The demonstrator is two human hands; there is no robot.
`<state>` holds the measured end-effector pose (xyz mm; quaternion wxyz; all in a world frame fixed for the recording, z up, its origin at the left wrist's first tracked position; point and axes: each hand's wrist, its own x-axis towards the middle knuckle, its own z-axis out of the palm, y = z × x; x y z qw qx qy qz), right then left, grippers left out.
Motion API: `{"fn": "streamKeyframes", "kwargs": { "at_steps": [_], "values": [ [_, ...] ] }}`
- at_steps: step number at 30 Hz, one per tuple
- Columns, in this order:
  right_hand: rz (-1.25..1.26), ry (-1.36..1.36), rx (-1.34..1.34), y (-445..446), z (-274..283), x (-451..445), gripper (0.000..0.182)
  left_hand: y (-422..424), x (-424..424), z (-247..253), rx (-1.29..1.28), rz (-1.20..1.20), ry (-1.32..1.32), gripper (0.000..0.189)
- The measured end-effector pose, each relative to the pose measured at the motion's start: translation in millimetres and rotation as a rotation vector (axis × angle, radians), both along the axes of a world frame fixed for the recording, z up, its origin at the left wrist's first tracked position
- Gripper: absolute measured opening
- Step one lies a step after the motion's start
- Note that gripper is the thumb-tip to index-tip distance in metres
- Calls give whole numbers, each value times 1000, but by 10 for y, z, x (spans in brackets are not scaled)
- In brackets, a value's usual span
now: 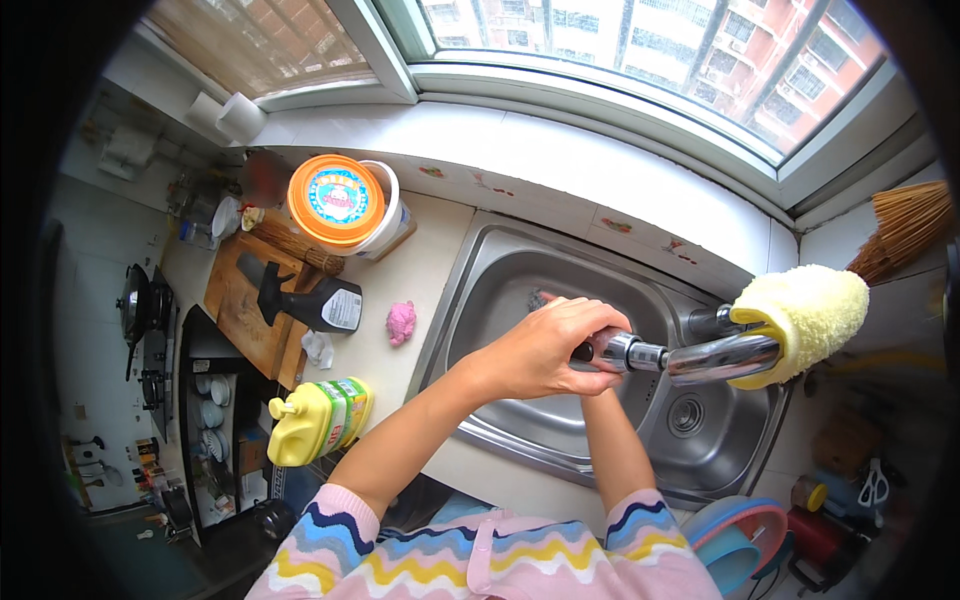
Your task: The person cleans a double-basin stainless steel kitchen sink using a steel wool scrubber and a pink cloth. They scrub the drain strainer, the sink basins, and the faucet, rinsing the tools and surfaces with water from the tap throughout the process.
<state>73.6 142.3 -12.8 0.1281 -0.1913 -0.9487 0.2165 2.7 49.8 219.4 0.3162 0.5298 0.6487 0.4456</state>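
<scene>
My left hand (pixel 551 349) is curled around the head of a chrome kitchen faucet (pixel 619 349) above the stainless-steel double sink (pixel 487 300). Beneath it, my right hand is mostly hidden; only the right forearm (pixel 611 442) and perhaps a fingertip show, so what it holds cannot be seen. A pale yellow fluffy cloth (pixel 814 322) is draped over the faucet's bend. A grey scouring pad (pixel 535 300) appears to lie in the large basin, just beyond my left hand. The small basin with its drain (pixel 685 415) is to the right.
Left of the sink are a crumpled pink cloth (pixel 401 323), a black spray bottle (pixel 319 302), a yellow detergent jug (pixel 321 421), a wooden cutting board (pixel 240 315) with a cleaver, and an orange-lidded tub (pixel 337 200). Plastic basins (pixel 739 525) stand lower right; a straw broom (pixel 907 225) is upper right.
</scene>
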Motion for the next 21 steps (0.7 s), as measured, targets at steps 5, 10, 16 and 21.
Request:
{"fn": "streamKeyframes", "kwargs": {
  "at_steps": [5,10,16,21],
  "values": [
    [-87,82,-212,-208,31,137,45,-44,-26,-88,91,10,154,45],
    [4,555,-231,-239,-174,-621,45,57,-12,13,132,21,291,49],
    [293,195,65,-71,-116,-1350,39,53,-54,6,79,34,363,46],
    [175,154,206,523,-112,-731,37,85,-22,112,23,65,339,45]
  ]
}}
